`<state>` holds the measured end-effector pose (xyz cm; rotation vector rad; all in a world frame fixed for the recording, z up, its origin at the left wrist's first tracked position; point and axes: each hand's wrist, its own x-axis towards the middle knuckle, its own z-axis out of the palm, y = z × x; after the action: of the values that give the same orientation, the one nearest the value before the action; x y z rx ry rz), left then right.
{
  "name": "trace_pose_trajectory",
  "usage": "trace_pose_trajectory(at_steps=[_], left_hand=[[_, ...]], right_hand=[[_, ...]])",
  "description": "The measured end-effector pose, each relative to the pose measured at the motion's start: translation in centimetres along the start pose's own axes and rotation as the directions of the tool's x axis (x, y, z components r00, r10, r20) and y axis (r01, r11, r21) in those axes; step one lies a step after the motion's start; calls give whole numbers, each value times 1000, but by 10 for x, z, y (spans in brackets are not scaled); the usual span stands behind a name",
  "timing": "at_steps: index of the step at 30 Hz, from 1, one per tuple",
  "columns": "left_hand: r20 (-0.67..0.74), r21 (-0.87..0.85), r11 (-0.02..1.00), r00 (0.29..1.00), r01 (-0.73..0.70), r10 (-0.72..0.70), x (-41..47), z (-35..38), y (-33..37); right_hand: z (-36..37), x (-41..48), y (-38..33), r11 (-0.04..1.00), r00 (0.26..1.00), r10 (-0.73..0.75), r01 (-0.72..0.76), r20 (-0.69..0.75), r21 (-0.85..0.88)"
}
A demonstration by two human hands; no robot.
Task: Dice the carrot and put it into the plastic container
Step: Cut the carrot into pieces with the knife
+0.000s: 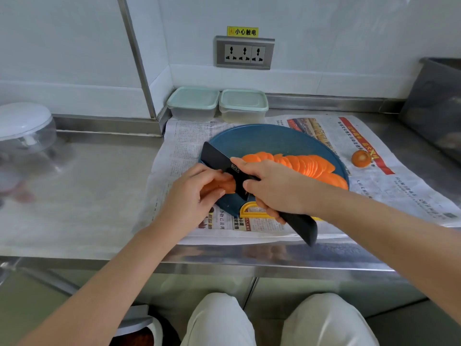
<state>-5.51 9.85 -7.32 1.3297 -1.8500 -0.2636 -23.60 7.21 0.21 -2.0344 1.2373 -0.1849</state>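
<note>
Carrot stub (pixel 220 187) lies on the near left part of the round blue cutting board (pixel 269 139), its long axis roughly left to right and its cut end facing right against the black knife (pixel 219 159). The left hand (pixel 199 193) pinches the stub with curled fingers. The right hand (pixel 274 188) is wrapped round the knife handle, forefinger laid along the spine, blade pointing away and to the left. Right of the blade, overlapping carrot slices (pixel 304 166) fan in a row toward the board's near right edge. A carrot end (pixel 361 158) sits apart on the newspaper (pixel 389 186) spread over the stainless steel counter (pixel 87 196). A yellow plastic tool (pixel 249 208) shows partly under the right hand. At far left stands a blurred clear bowl with a white lid (pixel 25 126). Two lidded plastic containers (pixel 193 103) sit against the white wall (pixel 324 46), then a triple socket (pixel 244 53) under a yellow label (pixel 242 31) reading 小心触电, then a dark tub (pixel 434 101). The newsprint is Chinese, too small to read.
</note>
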Motion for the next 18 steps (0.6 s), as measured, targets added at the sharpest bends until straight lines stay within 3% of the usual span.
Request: trace_pose_trajectory(at_steps=[5,13,18], left_hand=[[-20,-61,998,1000,-3,1,-1,1,-1],[-15,20,1000,1000,10,-10,-2,1,-1],[-6,46,997,998,59,-59,-3,0,0]], right_hand=[[23,4,10,998,989,-54,50,-141,-30],[1,-2,2,1000,997,-15,15,-79,-4],[-23,-13,-1,995,999,19,-15,-44,99]])
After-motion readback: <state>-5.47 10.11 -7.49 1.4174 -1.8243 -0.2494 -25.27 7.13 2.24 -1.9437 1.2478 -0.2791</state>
